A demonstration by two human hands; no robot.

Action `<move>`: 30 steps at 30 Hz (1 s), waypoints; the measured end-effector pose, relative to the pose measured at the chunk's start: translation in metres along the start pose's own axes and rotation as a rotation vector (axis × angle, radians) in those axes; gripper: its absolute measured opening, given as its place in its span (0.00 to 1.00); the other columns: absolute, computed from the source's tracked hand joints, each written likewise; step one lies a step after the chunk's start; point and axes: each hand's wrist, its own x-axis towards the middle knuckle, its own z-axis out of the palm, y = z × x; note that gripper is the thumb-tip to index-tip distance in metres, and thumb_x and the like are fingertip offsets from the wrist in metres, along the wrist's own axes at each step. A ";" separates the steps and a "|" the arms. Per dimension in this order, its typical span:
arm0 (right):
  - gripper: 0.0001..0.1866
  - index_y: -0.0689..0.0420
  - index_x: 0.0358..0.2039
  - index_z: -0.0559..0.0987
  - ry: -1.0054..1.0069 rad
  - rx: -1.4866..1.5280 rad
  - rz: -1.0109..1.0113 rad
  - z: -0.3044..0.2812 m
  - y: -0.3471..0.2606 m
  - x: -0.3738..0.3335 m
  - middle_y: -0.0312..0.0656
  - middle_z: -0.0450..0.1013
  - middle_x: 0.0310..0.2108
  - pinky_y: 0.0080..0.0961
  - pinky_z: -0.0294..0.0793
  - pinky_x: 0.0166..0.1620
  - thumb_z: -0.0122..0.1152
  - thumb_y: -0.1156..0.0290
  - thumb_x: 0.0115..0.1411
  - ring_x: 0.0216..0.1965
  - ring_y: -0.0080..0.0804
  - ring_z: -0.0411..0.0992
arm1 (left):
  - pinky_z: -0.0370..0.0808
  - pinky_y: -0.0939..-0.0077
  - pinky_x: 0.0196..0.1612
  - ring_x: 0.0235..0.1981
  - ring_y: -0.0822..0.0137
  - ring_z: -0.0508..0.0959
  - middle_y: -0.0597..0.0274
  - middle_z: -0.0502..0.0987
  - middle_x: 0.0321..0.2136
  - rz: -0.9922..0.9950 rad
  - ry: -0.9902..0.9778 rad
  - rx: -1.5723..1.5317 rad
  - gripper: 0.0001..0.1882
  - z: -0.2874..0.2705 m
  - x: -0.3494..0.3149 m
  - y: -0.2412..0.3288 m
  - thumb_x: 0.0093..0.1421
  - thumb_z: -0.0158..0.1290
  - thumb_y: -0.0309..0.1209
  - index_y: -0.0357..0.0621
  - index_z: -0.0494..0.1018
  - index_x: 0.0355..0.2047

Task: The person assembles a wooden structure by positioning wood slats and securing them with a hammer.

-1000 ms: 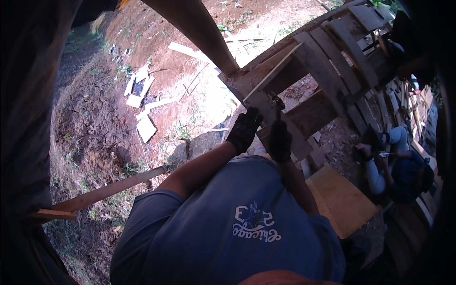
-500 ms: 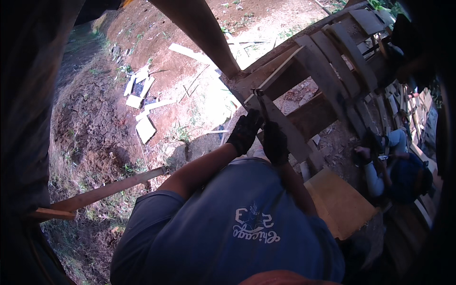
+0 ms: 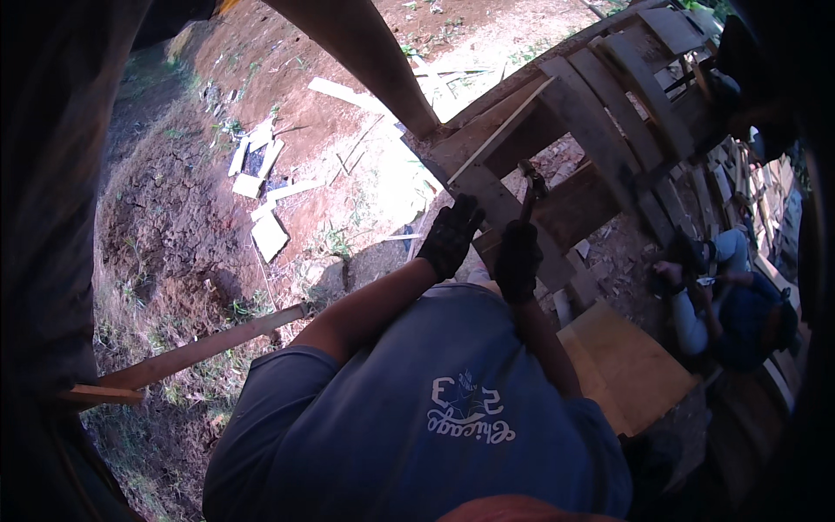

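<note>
My right hand (image 3: 519, 261), in a dark glove, is closed round the handle of a hammer (image 3: 531, 181). The hammer's head is raised to the right of my left hand, over the timber frame. My left hand (image 3: 450, 239), also gloved, rests at the near left edge of a wooden board (image 3: 492, 193). Its fingers are stretched out and look slightly apart. Shadow hides whatever may lie beneath the fingertips. A thin pale strip of wood (image 3: 500, 132) runs away from the board along the frame.
Several planks (image 3: 609, 130) lie across the frame at the right. A thick post (image 3: 374, 70) slants down ahead. Another person (image 3: 739, 300) sits low at the right, near a tan panel (image 3: 622, 370). A wooden bar (image 3: 204, 348) juts in at the left; wood scraps (image 3: 268, 237) lie on the soil.
The hammer has swung up and to the right, away from the board near my left fingers. My right hand has shifted slightly right. The left hand has barely moved, its fingers now more spread.
</note>
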 end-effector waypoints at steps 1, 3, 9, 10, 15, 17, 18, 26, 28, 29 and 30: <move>0.08 0.56 0.43 0.76 -0.055 -0.102 0.000 0.009 0.005 0.000 0.47 0.74 0.42 0.39 0.78 0.39 0.57 0.73 0.64 0.41 0.46 0.78 | 0.67 0.51 0.64 0.68 0.43 0.65 0.38 0.60 0.69 0.000 -0.022 -0.001 0.38 -0.003 0.003 0.002 0.54 0.53 0.22 0.40 0.66 0.69; 0.07 0.55 0.42 0.76 -0.163 -0.163 0.018 0.013 0.010 0.005 0.46 0.74 0.39 0.39 0.78 0.37 0.57 0.74 0.64 0.39 0.45 0.78 | 0.68 0.53 0.62 0.65 0.44 0.67 0.38 0.60 0.68 0.004 0.006 -0.052 0.38 -0.005 0.003 0.000 0.53 0.53 0.21 0.39 0.66 0.68; 0.06 0.55 0.43 0.76 0.021 0.115 0.111 -0.005 -0.003 0.012 0.45 0.75 0.35 0.39 0.78 0.35 0.56 0.74 0.66 0.36 0.46 0.79 | 0.58 0.49 0.70 0.73 0.46 0.56 0.42 0.54 0.73 -0.053 -0.143 -0.034 0.34 -0.005 -0.003 -0.001 0.63 0.45 0.25 0.44 0.60 0.72; 0.06 0.55 0.42 0.76 0.022 0.029 0.088 0.005 0.005 0.005 0.45 0.75 0.35 0.39 0.78 0.35 0.56 0.73 0.66 0.36 0.46 0.79 | 0.51 0.46 0.76 0.78 0.47 0.50 0.45 0.50 0.77 -0.079 -0.239 -0.042 0.33 -0.008 0.001 0.001 0.68 0.41 0.26 0.47 0.57 0.75; 0.05 0.56 0.42 0.76 -0.157 -0.342 0.025 0.038 0.028 -0.009 0.46 0.76 0.38 0.38 0.78 0.38 0.56 0.75 0.66 0.38 0.47 0.79 | 0.69 0.51 0.62 0.64 0.42 0.68 0.38 0.62 0.67 0.064 0.095 -0.040 0.38 -0.002 0.003 -0.003 0.53 0.54 0.20 0.38 0.67 0.67; 0.07 0.56 0.43 0.77 -0.082 0.155 0.183 -0.008 -0.007 0.006 0.47 0.76 0.40 0.37 0.77 0.38 0.57 0.75 0.65 0.39 0.45 0.78 | 0.69 0.51 0.61 0.63 0.42 0.68 0.38 0.62 0.66 0.042 0.117 -0.014 0.38 0.004 -0.007 -0.006 0.52 0.55 0.20 0.38 0.67 0.67; 0.07 0.56 0.44 0.77 -0.045 0.185 0.190 -0.007 -0.005 0.003 0.48 0.76 0.40 0.36 0.77 0.39 0.57 0.74 0.65 0.40 0.45 0.78 | 0.70 0.51 0.61 0.62 0.42 0.69 0.38 0.62 0.66 0.050 0.119 -0.017 0.38 0.002 -0.002 -0.006 0.52 0.55 0.20 0.38 0.67 0.67; 0.04 0.55 0.41 0.76 -0.077 -0.042 -0.032 0.009 0.025 0.010 0.45 0.75 0.39 0.39 0.77 0.33 0.55 0.70 0.70 0.33 0.46 0.79 | 0.72 0.55 0.57 0.56 0.44 0.72 0.39 0.62 0.65 0.050 0.068 -0.072 0.38 -0.010 0.004 -0.007 0.51 0.54 0.19 0.38 0.68 0.67; 0.04 0.55 0.41 0.75 0.036 0.124 -0.001 -0.007 0.009 0.016 0.44 0.74 0.39 0.38 0.77 0.32 0.55 0.69 0.70 0.32 0.45 0.78 | 0.72 0.54 0.58 0.58 0.43 0.72 0.39 0.62 0.66 0.033 0.054 -0.074 0.39 -0.007 0.000 -0.006 0.51 0.54 0.18 0.38 0.68 0.67; 0.04 0.54 0.41 0.75 0.033 0.113 0.000 -0.006 0.006 0.016 0.44 0.74 0.39 0.37 0.77 0.31 0.55 0.69 0.70 0.31 0.44 0.78 | 0.71 0.54 0.59 0.60 0.43 0.71 0.39 0.61 0.67 0.024 0.053 -0.056 0.39 -0.006 -0.001 -0.006 0.51 0.54 0.19 0.39 0.67 0.67; 0.05 0.54 0.42 0.75 0.035 0.096 0.010 -0.007 0.004 0.015 0.43 0.73 0.38 0.37 0.77 0.31 0.55 0.69 0.70 0.31 0.43 0.78 | 0.71 0.54 0.60 0.62 0.42 0.69 0.39 0.60 0.68 0.031 0.053 -0.038 0.39 -0.006 0.001 -0.005 0.51 0.54 0.19 0.39 0.67 0.67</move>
